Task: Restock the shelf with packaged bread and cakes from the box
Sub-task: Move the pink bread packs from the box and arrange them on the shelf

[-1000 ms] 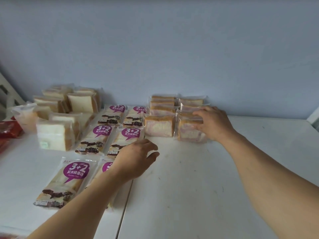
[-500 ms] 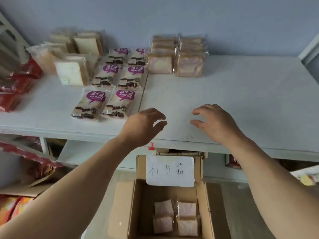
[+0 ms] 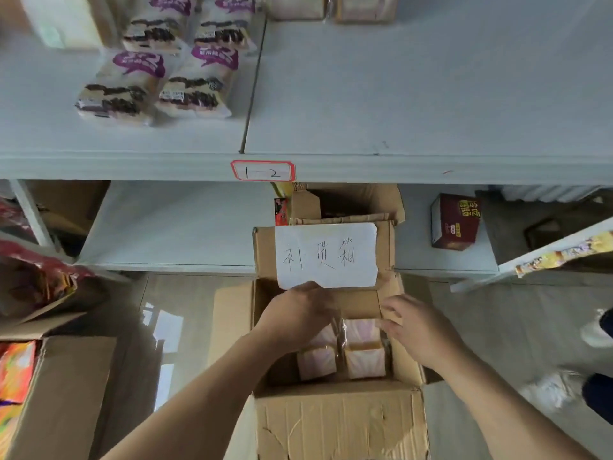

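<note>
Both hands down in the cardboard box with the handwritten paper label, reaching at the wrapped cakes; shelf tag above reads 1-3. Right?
Not quite: the red-bordered shelf tag reads 1-2, not 1-3, as the head view shows. The rest holds: the left hand and right hand are in the cardboard box with the paper label, at the wrapped cakes.

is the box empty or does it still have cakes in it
Not empty. The open box still holds wrapped cakes at the bottom, with both hands reaching in.

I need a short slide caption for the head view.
Both hands, left hand and right hand, reach into the cardboard box of wrapped cakes.
</note>
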